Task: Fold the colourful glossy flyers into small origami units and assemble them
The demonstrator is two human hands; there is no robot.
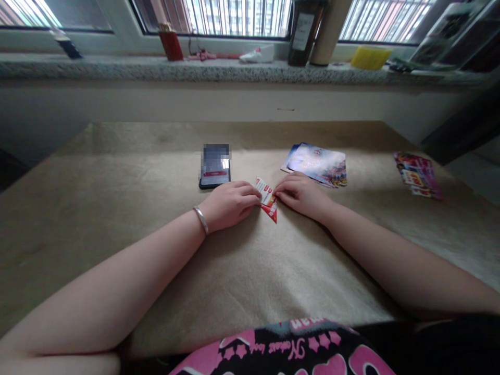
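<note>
A small piece of folded red and white printed paper (267, 194) lies on the table between my hands, with pointed ends at top and bottom. My left hand (233, 203), a silver bangle on its wrist, has its fingers closed on the paper's left edge. From the other side, the fingertips of my right hand (300, 194) pinch the right edge. Parts of the paper's edges are hidden under my fingers. Just beyond my left hand lies a phone (215, 179), its screen lit and partly blurred. A stack of glossy printed sheets (322, 160) rests just past my right hand.
Fanned pink and purple printed papers (420, 174) lie at the table's right side. The brownish table (136, 166) ends at a wall below a stone windowsill (128, 70). On the sill stand a red container (170, 42), a dark bottle (304, 34) and a yellow block (370, 57).
</note>
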